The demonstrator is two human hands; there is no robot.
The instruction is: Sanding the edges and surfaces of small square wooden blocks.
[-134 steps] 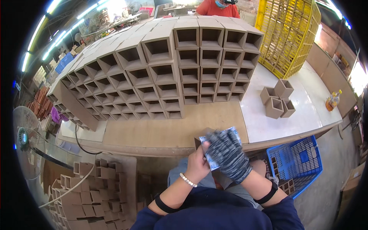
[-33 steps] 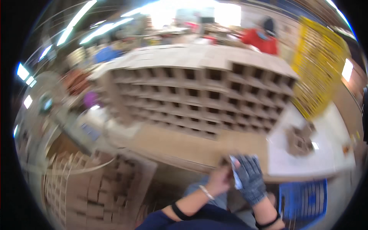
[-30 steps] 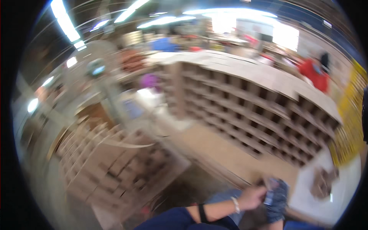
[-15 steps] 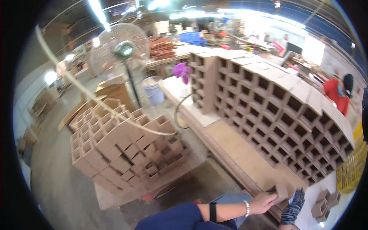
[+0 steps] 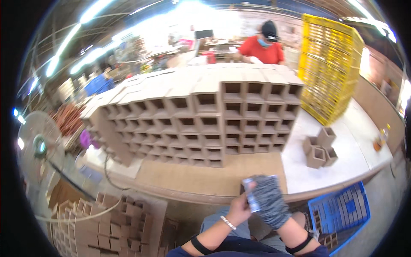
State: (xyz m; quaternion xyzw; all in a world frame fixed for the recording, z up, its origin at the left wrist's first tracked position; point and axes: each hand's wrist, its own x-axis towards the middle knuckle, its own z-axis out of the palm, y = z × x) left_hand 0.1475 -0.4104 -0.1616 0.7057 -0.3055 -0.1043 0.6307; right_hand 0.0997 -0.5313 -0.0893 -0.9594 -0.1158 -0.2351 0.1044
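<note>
My left hand (image 5: 239,210), bare with a white beaded bracelet at the wrist, is closed at the table's front edge. Its fingers grip a small brown open-ended box, mostly hidden behind my hands. My right hand (image 5: 270,201), in a grey knitted glove, lies against the left one and the box. Between them shows a flat blue-and-white piece (image 5: 252,199), which the gloved fingers press; motion blur hides its kind. Straight ahead stands a long stacked wall of similar brown boxes (image 5: 212,124), their square openings facing me.
Several loose boxes (image 5: 316,156) stand on the white tabletop (image 5: 351,147) at right, before a tall yellow crate (image 5: 329,73). A blue crate (image 5: 342,214) sits below. More boxes (image 5: 102,227) are piled lower left, near a fan (image 5: 40,147). Beyond the wall works a person in red (image 5: 262,49).
My view has swung right, bringing the yellow crate, blue crate and person more fully into sight. My hands have come together, and the right one now covers most of the box.
</note>
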